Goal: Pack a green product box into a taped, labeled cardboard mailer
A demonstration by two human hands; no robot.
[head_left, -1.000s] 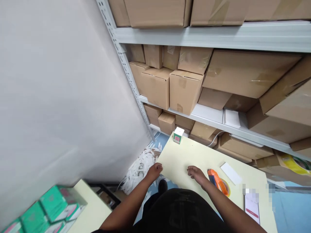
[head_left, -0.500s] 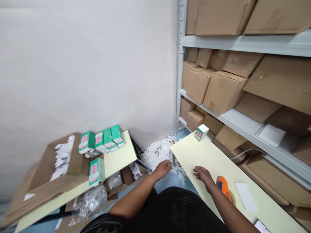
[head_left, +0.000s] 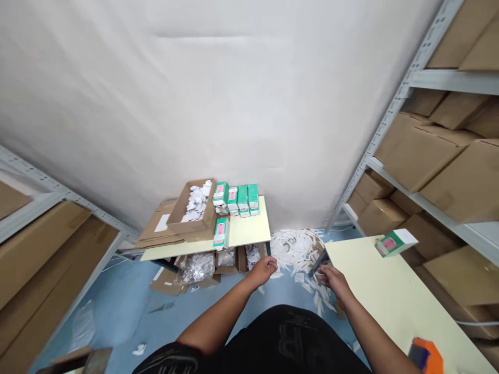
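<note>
Head view. The left hand [head_left: 263, 272] and the right hand [head_left: 335, 283] are raised in front of the body, with no object visible in either. The left fingers are curled inward; whether they meet the thumb cannot be told. The right fingers are bent and slightly apart, beside the edge of a pale yellow rectangular desk [head_left: 374, 270]. On its far corner stands 1 green-and-white cardboard carton with a pink panel [head_left: 395, 242], the object nearest the right hand. An orange-and-dark-blue tape dispenser [head_left: 429, 356] lies at the lower right. The carton is probably light, smooth and thin-walled, stiff at its edges but easily dented; 2 opposite side faces offer the best hold, under gentle pressure.
</note>
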